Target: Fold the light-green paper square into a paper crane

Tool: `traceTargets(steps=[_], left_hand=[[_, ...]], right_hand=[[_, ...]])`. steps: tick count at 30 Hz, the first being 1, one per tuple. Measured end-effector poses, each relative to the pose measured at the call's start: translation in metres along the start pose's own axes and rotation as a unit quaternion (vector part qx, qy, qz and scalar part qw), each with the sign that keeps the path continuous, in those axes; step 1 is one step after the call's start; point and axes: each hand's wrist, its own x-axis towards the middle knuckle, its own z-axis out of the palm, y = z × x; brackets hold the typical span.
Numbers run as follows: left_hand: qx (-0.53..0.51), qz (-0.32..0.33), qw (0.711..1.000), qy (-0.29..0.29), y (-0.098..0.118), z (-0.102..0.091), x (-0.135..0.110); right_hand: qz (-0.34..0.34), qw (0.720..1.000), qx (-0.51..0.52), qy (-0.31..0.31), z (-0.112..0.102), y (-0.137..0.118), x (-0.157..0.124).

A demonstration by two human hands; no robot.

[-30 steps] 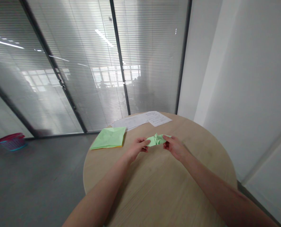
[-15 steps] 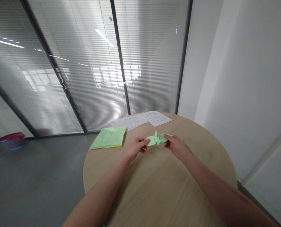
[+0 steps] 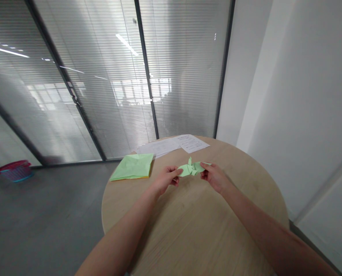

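Observation:
A light green folded paper crane (image 3: 190,169) is stretched sideways between my two hands, just above the round wooden table. One narrow point of it sticks up in the middle. My left hand (image 3: 168,176) pinches its left wing, thumb on top and the other fingers curled below. On the opposite wing, my right hand (image 3: 212,175) grips the end between thumb and fingers. My fingers cover both wing ends.
A stack of green paper (image 3: 134,167) with a yellow edge lies on the table (image 3: 205,230) at the left. Behind it are white sheets (image 3: 162,147), one printed (image 3: 192,143). A red and blue basket (image 3: 14,171) stands on the floor. Glass panels with blinds rise behind; a white wall is at the right.
Almost nothing differs. Both hands keep their hold on the paper crane, and the view has shifted very slightly.

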Motion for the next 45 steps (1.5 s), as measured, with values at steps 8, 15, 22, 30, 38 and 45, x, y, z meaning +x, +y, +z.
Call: traceTargets(steps=[8, 15, 22, 30, 38, 45], left_hand=[[0.007, -0.007, 1.000, -0.007, -0.001, -0.001, 0.001], [0.001, -0.007, 1.000, -0.001, -0.001, 0.000, 0.000], [-0.041, 0.015, 0.998, 0.042, -0.003, -0.001, 0.004], [-0.061, 0.050, 0.991, 0.107, -0.004, 0.001, 0.007], [-0.033, 0.009, 0.993, 0.115, -0.016, 0.016, 0.008], [0.073, 0.004, 0.993, 0.092, -0.019, 0.014, 0.011]], right_hand=[[0.012, 1.000, 0.010, 0.003, 0.000, -0.001, 0.000], [0.027, 0.999, 0.021, 0.005, 0.001, -0.002, -0.001], [0.109, 0.993, 0.033, -0.025, 0.005, 0.002, -0.001], [-0.084, 0.985, -0.151, -0.008, 0.005, 0.013, -0.003], [-0.160, 0.963, -0.215, -0.021, 0.015, 0.019, -0.008], [-0.149, 0.953, -0.263, 0.005, 0.001, 0.021, 0.004]])
